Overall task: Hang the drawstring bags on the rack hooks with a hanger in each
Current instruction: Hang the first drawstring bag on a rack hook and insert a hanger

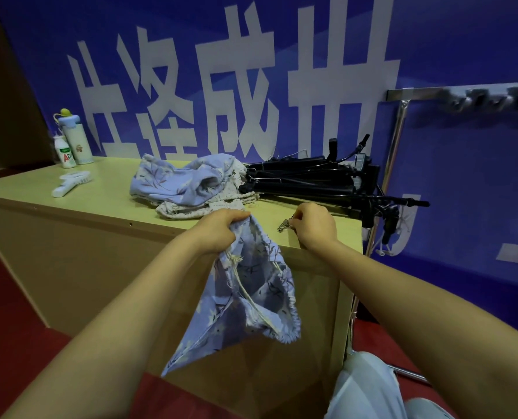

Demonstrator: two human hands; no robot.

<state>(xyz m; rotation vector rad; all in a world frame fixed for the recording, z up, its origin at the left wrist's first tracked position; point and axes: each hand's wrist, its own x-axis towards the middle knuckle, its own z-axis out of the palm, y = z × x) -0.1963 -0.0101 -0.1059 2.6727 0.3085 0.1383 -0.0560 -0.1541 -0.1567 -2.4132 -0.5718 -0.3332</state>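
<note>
My left hand [221, 229] grips the top edge of a blue floral drawstring bag [245, 300], which hangs down in front of the table with its mouth open and its cords dangling. My right hand [313, 226] rests at the table's front edge and pinches a small metal hook or clip [284, 225]; what it belongs to I cannot tell. More drawstring bags [185, 182], blue and cream, lie heaped on the table [106, 189]. A pile of black hangers [321, 179] lies beside them on the right. The rack's hook bar [463, 95] stands at the upper right, blurred.
Two bottles [73, 140] stand at the table's back left corner, with a white hand-held object [71, 182] lying near them. The rack's chrome upright [393, 152] runs down beside the table's right end. A blue banner covers the wall behind. The floor is red.
</note>
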